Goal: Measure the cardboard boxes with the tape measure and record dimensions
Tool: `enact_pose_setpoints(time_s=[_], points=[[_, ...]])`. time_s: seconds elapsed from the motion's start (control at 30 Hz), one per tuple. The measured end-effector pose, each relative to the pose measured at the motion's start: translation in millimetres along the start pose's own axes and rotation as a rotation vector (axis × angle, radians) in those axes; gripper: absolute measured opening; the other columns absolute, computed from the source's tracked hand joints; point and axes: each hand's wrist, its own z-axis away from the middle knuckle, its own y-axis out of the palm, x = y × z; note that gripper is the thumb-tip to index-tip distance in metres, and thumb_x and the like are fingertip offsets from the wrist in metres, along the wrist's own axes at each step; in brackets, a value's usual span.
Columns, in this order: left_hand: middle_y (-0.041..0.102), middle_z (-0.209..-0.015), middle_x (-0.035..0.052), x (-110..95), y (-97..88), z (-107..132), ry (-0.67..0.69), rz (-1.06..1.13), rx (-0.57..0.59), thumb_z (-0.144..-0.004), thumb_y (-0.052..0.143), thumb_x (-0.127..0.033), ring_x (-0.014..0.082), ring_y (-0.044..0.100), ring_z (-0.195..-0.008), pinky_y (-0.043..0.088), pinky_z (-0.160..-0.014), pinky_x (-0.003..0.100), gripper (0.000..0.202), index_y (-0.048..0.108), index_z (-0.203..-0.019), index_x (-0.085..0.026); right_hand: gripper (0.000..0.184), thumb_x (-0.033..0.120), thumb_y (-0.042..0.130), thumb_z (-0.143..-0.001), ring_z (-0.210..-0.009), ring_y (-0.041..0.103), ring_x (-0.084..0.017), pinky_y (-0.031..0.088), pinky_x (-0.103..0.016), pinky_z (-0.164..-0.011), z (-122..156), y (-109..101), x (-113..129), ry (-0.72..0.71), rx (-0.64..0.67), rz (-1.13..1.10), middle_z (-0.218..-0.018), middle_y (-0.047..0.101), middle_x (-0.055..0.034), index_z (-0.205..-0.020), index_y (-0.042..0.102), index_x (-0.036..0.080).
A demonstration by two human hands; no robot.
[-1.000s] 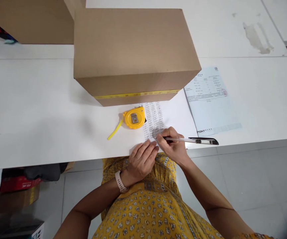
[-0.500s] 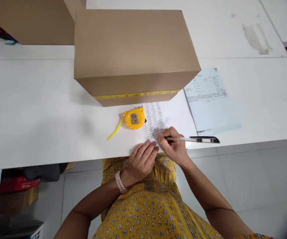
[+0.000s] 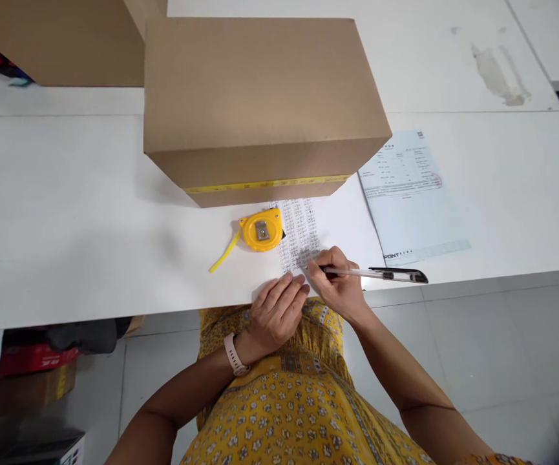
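Note:
A pen [image 3: 379, 274] with a black cap on its rear end is pinched in my right hand [image 3: 340, 284], its tip down on a sheet of paper [image 3: 301, 229] filled with rows of handwriting. My left hand [image 3: 279, 310] lies flat at the table's front edge, fingers stretched over the sheet's lower end. Left of the writing sits a yellow tape measure [image 3: 262, 230], a short length of yellow tape sticking out toward the lower left. Behind both stands a closed cardboard box [image 3: 264, 84] with yellow tape along its side; it hides the sheet's far end.
Right of the box lies a pale blue printed document [image 3: 415, 213] with a red stamp. Another cardboard box [image 3: 66, 39] stands at the back left of the white table [image 3: 56, 226]. Below the table on the left are a red box [image 3: 37, 360] and other stored items.
The pen's rear end has dipped very slightly. Both hands, the tape measure, the papers and the boxes look the same as before.

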Motion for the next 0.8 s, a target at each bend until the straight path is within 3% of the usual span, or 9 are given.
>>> enact_pose_setpoints(time_s=[0.17, 0.33, 0.47, 0.63, 0.73, 0.8], points=[[0.078, -0.119, 0.0100, 0.2, 0.0, 0.5, -0.009, 0.011, -0.004, -0.097, 0.055, -0.015, 0.0240, 0.073, -0.118, 0.048, -0.108, 0.038, 0.037, 0.066, -0.133, -0.014, 0.027, 0.025, 0.061, -0.096, -0.053, 0.037, -0.009, 0.031, -0.027, -0.052, -0.4, -0.7, -0.1, 0.020, 0.005, -0.015, -0.063, 0.043, 0.0072, -0.077, 0.042, 0.025], [0.078, -0.120, 0.0100, 1.6, 1.0, 0.5, 0.003, -0.003, 0.014, -0.096, 0.057, -0.014, 0.0245, 0.073, -0.118, 0.049, -0.106, 0.038, 0.033, 0.068, -0.127, -0.013, 0.028, 0.028, 0.061, -0.096, -0.051, 0.035, -0.009, 0.029, -0.026, -0.051, 1.6, 3.4, 1.2, 0.042, -0.015, -0.046, -0.062, 0.043, 0.0072, -0.077, 0.042, 0.025], [0.077, -0.122, 0.0100, -2.5, -4.3, -1.0, 0.006, 0.022, 0.024, -0.094, 0.059, -0.011, 0.0258, 0.072, -0.118, 0.051, -0.104, 0.039, 0.033, 0.067, -0.125, -0.012, 0.024, 0.034, 0.060, -0.098, -0.052, 0.039, -0.011, 0.031, -0.027, -0.051, -3.5, -3.8, 2.9, 0.060, -0.176, -0.070, -0.063, 0.045, 0.0065, -0.081, 0.047, 0.025], [0.075, -0.123, 0.0117, 9.8, -29.0, -20.6, -0.104, 0.166, -0.031, -0.091, 0.063, -0.007, 0.0260, 0.068, -0.122, 0.057, -0.101, 0.042, 0.037, 0.063, -0.127, -0.016, 0.010, 0.033, 0.060, -0.096, -0.080, 0.060, -0.020, 0.047, -0.033, -0.069, -29.7, -45.2, -13.5, -0.064, -0.317, 0.418, -0.088, 0.063, -0.0043, -0.098, 0.062, 0.023], [0.065, -0.137, 0.0154, 36.4, -38.0, -43.8, -0.199, 0.056, -0.061, -0.091, 0.069, -0.015, 0.0312, 0.059, -0.132, 0.052, -0.107, 0.051, 0.047, 0.056, -0.136, -0.019, 0.020, 0.017, 0.049, -0.096, -0.089, 0.059, -0.024, 0.046, -0.034, -0.070, -43.5, -64.3, -33.2, -0.167, -0.258, 0.685, -0.092, 0.062, -0.0083, -0.102, 0.067, 0.023], [0.056, -0.148, 0.0193, 55.0, -37.4, -58.1, -0.293, -0.003, 0.043, -0.088, 0.075, -0.024, 0.0368, 0.052, -0.138, 0.048, -0.111, 0.057, 0.063, 0.048, -0.145, -0.020, 0.030, 0.009, 0.044, -0.094, -0.089, 0.057, -0.026, 0.045, -0.034, -0.066, -48.2, -67.7, -45.2, -0.218, -0.199, 0.777, -0.093, 0.062, -0.0099, -0.108, 0.068, 0.022]])
